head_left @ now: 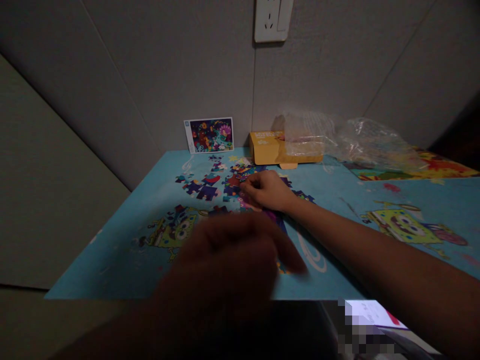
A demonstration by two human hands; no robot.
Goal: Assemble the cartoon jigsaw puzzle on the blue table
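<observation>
My right hand [267, 191] reaches over a partly joined jigsaw puzzle [231, 191], its thumb and index finger pinched on what looks like a small puzzle piece [242, 180]. The hand covers part of the joined section. Close to the camera, my left hand [236, 265] is dark and smeared by motion above the table's near edge; its fingers look bent, and whether they hold anything is unclear. It hides the near part of the puzzle. To the left of the joined section lie several loose puzzle pieces [207, 193], mostly dark blue.
A picture card [212, 136] leans against the wall. Beside it stand a yellow box [268, 151] and crumpled clear plastic bags [313, 132]. A colourful sheet [446, 167] lies at the right on the blue cartoon-printed tabletop [337, 200]. A wall socket [269, 25] is above.
</observation>
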